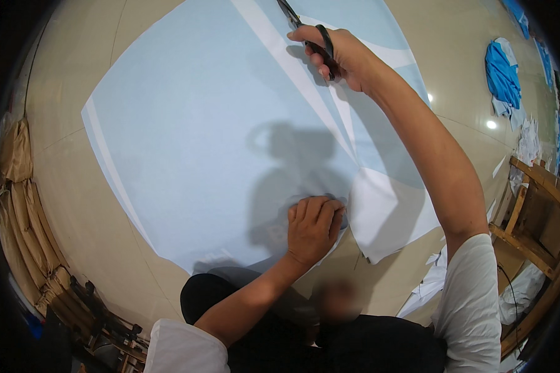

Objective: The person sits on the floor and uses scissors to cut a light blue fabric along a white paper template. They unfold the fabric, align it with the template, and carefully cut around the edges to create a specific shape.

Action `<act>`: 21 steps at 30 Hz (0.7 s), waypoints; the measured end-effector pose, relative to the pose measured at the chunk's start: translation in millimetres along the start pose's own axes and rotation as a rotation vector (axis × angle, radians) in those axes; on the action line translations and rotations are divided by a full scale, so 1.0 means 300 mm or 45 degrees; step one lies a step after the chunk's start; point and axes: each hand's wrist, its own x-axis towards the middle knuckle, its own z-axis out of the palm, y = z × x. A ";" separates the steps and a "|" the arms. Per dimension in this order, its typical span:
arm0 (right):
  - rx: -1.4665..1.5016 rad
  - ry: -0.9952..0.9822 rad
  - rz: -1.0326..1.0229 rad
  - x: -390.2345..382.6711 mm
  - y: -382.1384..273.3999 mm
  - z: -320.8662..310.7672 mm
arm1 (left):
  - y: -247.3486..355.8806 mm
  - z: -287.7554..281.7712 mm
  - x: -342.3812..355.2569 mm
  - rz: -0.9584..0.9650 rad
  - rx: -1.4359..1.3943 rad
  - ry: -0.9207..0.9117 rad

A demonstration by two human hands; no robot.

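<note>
A large pale blue fabric sheet [162, 155] with white stripes and wedges lies spread on the tiled floor beneath me. My right hand [330, 56] is closed on the handles of black scissors [284, 9], whose blades point up and left over the upper part of the sheet. Low in the middle, my left hand [314, 227] has its fingers curled onto the sheet near a cut edge, gripping the fabric. A white wedge of fabric [382, 214] lies right of that hand. Shadows fall across the middle of the sheet.
Brown bundles [15, 186] and dark metal frames [106, 323] line the left side. At right are blue cloth piles [503, 71], white scraps [529, 137], a wooden stool-like frame [529, 236] and a cable [510, 292]. My dark-clothed legs [386, 348] are at the bottom.
</note>
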 end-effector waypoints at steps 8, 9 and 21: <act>0.006 0.040 -0.031 0.039 -0.018 0.015 | -0.006 0.006 -0.005 -0.004 -0.008 0.011; -0.021 0.036 -0.036 0.044 -0.018 0.011 | -0.005 0.005 -0.004 -0.004 -0.008 0.008; -0.023 0.058 -0.050 0.084 -0.060 0.008 | 0.003 -0.004 0.001 -0.001 -0.026 0.000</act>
